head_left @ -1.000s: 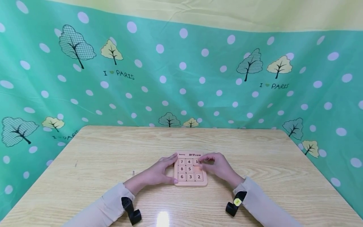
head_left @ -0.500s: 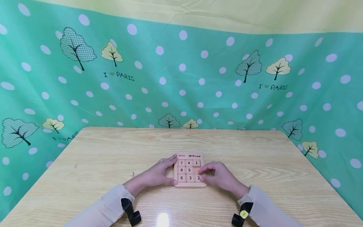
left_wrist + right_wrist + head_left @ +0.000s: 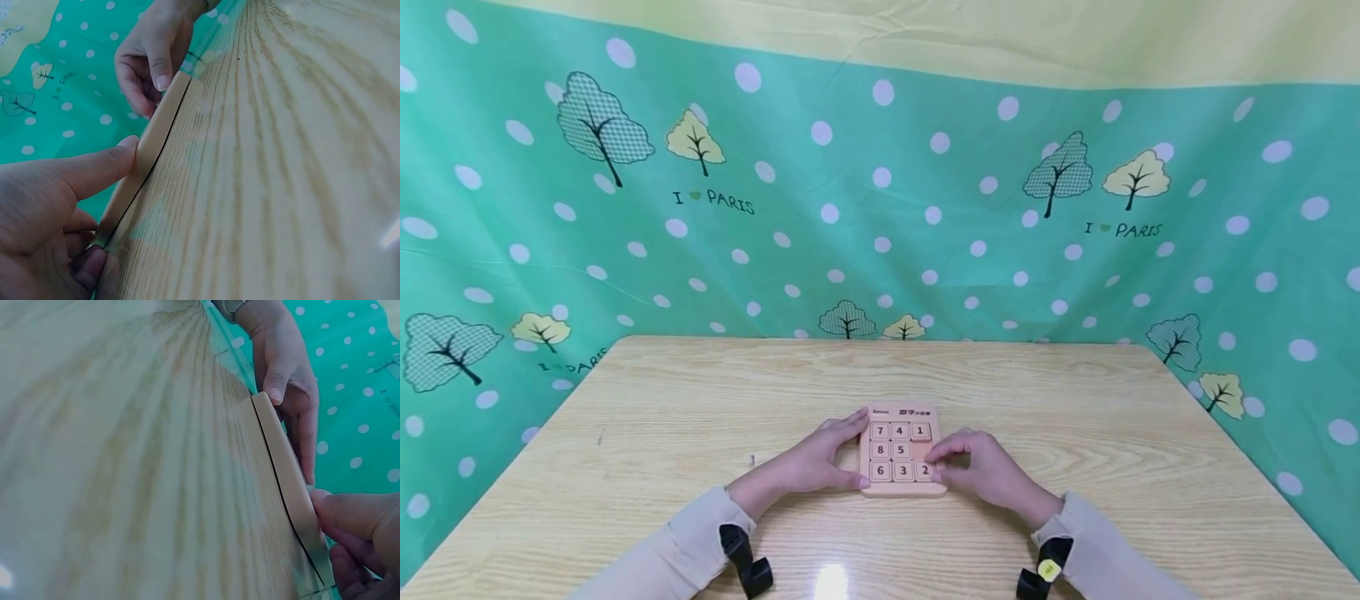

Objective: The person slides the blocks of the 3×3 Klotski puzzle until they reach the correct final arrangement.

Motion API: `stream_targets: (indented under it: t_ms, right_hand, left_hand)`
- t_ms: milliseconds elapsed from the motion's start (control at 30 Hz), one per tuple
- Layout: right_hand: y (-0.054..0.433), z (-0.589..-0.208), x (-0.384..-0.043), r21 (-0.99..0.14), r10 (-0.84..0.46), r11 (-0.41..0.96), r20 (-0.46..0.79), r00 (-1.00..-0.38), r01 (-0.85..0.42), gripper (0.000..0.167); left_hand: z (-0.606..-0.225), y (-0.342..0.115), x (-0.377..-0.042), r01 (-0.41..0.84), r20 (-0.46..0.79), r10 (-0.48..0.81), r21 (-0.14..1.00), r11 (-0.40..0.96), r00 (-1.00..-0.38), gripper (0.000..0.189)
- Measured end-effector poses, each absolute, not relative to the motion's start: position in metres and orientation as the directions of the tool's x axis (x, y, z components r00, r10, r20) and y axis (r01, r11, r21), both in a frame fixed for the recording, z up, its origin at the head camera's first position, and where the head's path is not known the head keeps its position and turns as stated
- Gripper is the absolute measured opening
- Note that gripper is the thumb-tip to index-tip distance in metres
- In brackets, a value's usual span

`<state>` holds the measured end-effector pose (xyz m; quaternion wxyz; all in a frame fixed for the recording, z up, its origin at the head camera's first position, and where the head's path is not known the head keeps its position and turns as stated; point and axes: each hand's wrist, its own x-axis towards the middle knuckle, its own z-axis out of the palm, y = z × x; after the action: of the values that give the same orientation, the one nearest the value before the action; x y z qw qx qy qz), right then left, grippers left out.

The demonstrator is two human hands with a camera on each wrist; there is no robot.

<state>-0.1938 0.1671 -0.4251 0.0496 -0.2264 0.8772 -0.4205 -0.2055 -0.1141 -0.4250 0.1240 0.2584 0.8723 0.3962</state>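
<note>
A pale wooden number sliding puzzle [image 3: 904, 490] lies on the table, its tiles reading 7 4 1, then 8 5 and a gap, then 6 3 2. My left hand [image 3: 811, 457] grips its left side, thumb at the near corner and fingers along the far part. On the other side, my right hand [image 3: 988, 471] has its thumb and index finger at the 2 tile [image 3: 924, 472], pinching it, with the index tip by the gap. Seen edge-on in the left wrist view, the puzzle's side [image 3: 147, 153] runs between both hands.
The wood-grain table [image 3: 737, 375] extends all around the puzzle. Behind it hangs a green dotted curtain [image 3: 880, 225] with printed trees. Black wrist cameras sit on the left cuff [image 3: 700, 525] and the right cuff [image 3: 1078, 533].
My right hand has come down from the 1 tile to the 2 tile and stayed there over the last half second. The left hand keeps its place; the tile order looks the same.
</note>
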Motion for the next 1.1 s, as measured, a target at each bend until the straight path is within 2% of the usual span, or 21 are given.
stream_targets:
  t_ms: [233, 1100]
  right_hand:
    - [0.165, -0.426, -0.201, -0.735, -0.443, 0.557, 0.132, -0.887, -0.387, 0.021]
    - [0.161, -0.426, -0.213, -0.786, -0.381, 0.536, 0.102, -0.919, -0.31, 0.02]
  left_hand:
    - [-0.425, -0.115, -0.206, 0.355, -0.01, 0.547, 0.752, 0.556, -0.837, 0.092]
    - [-0.425, -0.114, -0.205, 0.35, -0.011, 0.549, 0.76, 0.548, -0.836, 0.091]
